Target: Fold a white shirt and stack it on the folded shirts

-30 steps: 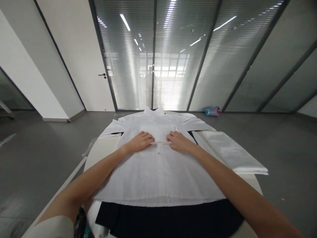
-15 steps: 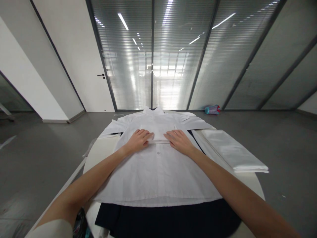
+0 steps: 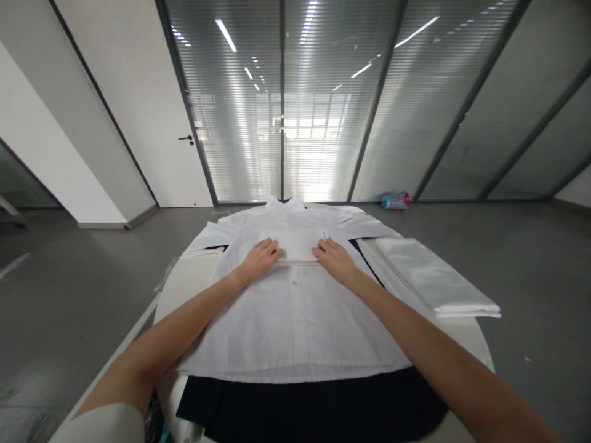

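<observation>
A white short-sleeved button-up shirt (image 3: 295,332) lies face up, collar away from me, over dark navy fabric (image 3: 314,406). On its chest is a folded white rectangle, apparently cloth (image 3: 298,247), with a straight near edge. My left hand (image 3: 261,257) is at the near left corner of this folded cloth, fingers bent and closed on it. At the right corner my right hand (image 3: 336,258) mirrors it, fingers curled over the edge. My thumbs are mostly hidden.
A round white table (image 3: 184,292) carries the clothes. Folded white fabric (image 3: 438,280) lies at the right and overhangs the edge. Beyond are a grey floor (image 3: 530,271), a blue and red basket-like object (image 3: 396,201) and glass partitions with blinds (image 3: 318,123).
My fingers have drawn in from lying stretched on the white cloth to curling at its corners. My hands have moved slightly apart. The shirt lies as before.
</observation>
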The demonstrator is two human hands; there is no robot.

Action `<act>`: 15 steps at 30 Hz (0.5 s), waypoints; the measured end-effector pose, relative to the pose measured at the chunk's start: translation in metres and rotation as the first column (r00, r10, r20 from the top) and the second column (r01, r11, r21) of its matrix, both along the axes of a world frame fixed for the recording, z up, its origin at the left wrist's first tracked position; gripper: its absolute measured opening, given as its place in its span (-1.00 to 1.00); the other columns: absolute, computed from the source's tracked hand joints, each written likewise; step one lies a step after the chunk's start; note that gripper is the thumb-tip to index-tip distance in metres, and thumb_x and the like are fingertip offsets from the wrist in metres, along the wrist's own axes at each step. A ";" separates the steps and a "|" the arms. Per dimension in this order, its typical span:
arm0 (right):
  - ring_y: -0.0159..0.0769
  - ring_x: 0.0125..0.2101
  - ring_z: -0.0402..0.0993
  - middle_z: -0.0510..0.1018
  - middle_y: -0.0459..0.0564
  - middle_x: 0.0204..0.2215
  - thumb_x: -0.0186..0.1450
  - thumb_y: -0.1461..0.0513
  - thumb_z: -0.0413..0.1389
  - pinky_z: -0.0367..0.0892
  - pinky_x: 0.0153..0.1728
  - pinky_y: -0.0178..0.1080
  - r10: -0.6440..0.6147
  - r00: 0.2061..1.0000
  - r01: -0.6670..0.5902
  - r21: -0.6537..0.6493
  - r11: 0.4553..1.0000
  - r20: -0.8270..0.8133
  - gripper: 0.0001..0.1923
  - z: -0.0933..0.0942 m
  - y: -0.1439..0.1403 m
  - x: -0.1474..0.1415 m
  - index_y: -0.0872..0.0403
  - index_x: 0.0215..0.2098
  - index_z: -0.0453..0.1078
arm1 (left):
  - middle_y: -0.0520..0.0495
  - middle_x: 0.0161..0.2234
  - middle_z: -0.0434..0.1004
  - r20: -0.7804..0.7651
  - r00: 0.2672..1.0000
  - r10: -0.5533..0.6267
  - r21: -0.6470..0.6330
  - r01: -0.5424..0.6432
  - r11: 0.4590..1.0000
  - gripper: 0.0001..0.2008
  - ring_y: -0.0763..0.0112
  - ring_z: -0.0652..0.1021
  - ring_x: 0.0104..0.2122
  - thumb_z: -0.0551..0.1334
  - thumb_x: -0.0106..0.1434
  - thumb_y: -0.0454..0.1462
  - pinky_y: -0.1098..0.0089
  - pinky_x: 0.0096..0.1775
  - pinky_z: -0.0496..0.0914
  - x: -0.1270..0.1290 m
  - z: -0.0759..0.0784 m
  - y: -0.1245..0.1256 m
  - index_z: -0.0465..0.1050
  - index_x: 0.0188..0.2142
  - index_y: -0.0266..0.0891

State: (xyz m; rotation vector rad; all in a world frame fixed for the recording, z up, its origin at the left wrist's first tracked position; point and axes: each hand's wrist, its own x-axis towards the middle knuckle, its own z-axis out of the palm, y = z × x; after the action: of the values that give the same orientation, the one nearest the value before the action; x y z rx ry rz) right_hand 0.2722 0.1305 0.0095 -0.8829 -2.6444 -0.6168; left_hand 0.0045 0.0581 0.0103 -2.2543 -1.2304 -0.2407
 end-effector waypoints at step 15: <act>-0.07 -0.16 0.31 0.47 0.12 -0.19 0.30 0.24 0.17 0.06 -0.09 -0.10 0.066 0.996 -0.072 0.089 0.993 0.063 -0.80 0.017 -0.010 -0.022 0.10 -0.11 0.40 | -0.20 -0.12 0.42 -0.073 0.997 0.029 0.009 -0.029 1.000 -0.72 0.15 0.42 -0.14 0.10 0.40 -0.33 0.21 -0.17 0.25 0.026 0.015 0.004 0.33 0.08 -0.28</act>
State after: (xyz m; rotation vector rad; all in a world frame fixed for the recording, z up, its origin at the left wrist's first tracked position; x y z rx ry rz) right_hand 0.2498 0.1200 0.0266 -0.7551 -2.6631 -0.7509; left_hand 0.0307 0.0625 0.0253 -2.2169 -1.2210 -0.1498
